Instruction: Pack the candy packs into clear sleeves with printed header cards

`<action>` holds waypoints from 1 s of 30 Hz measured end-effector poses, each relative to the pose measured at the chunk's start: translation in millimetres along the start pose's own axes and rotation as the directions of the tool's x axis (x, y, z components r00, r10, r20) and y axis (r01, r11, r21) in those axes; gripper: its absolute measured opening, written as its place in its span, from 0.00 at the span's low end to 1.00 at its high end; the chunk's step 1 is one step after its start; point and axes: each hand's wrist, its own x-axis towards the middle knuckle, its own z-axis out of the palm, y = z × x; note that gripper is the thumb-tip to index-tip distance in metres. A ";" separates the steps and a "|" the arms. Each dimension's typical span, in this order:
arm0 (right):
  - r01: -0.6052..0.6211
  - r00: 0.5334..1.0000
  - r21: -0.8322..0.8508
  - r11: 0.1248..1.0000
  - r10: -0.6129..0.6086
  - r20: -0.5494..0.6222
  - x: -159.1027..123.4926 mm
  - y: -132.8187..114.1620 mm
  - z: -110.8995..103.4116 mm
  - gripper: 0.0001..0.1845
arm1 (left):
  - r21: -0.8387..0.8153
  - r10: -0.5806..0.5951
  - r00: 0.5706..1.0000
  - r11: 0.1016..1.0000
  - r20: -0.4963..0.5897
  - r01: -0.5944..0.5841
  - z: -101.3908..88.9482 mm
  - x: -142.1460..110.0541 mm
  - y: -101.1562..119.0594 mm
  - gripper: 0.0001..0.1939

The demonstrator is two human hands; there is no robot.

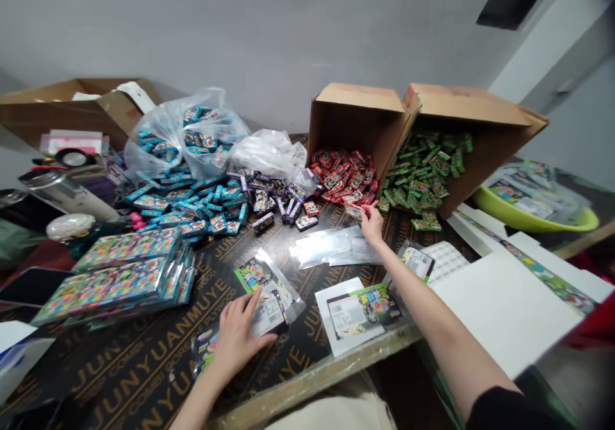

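Here, right hand (pixel 372 226) with glossy box (pixel 354 211) (red)

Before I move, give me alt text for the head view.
The left hand rests on a printed packet on a dark table; the right hand pinches a small red pack. Red and green packs spill from two tipped cardboard boxes, with purple and blue packs further left.
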 end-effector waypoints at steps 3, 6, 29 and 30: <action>0.117 0.955 0.148 0.982 -0.152 0.256 -35.7 -33.9 16.2 0.16 | -0.317 -0.168 0.985 0.937 -0.038 0.147 -11.5 16.4 25.1 0.34; 0.076 0.669 0.416 0.906 -0.356 0.652 -86.0 -73.3 33.0 0.18 | -0.703 -0.293 0.936 0.623 0.198 0.343 -18.3 32.7 54.8 0.25; 0.572 0.491 0.355 0.740 -0.655 0.574 -171.3 -73.7 59.1 0.40 | 0.001 0.072 0.991 0.997 0.111 -0.072 -14.5 -24.4 3.4 0.51; 0.563 0.467 0.389 0.729 -0.669 0.578 -170.6 -74.4 58.2 0.41 | -0.033 0.086 0.990 0.996 0.115 -0.083 -15.0 -25.8 3.4 0.51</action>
